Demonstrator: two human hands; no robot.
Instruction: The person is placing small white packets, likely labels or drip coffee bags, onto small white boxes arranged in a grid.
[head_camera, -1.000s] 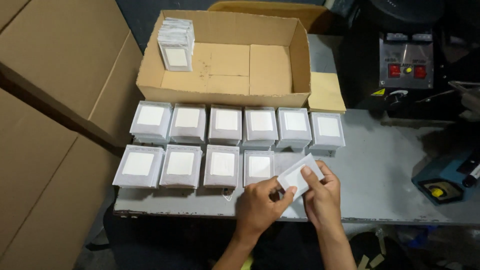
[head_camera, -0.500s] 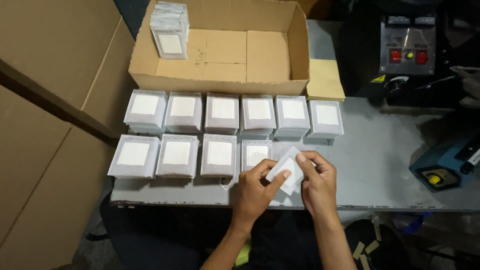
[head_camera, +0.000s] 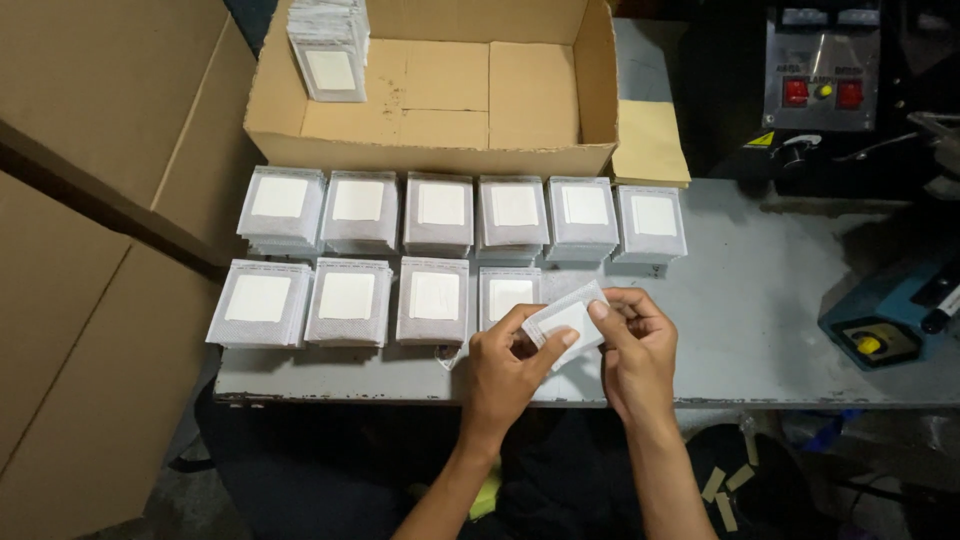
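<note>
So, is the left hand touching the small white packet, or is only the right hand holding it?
Touching. The head view shows the left hand with its thumb pressed on the face of the white packet, while the right hand pinches its upper right edge.

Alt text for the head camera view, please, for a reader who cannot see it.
Two bare hands, left hand and right hand, hold one small white packet over the near edge of a grey table. Two rows of stacked packets lie beyond, before an open cardboard box holding another stack.
</note>
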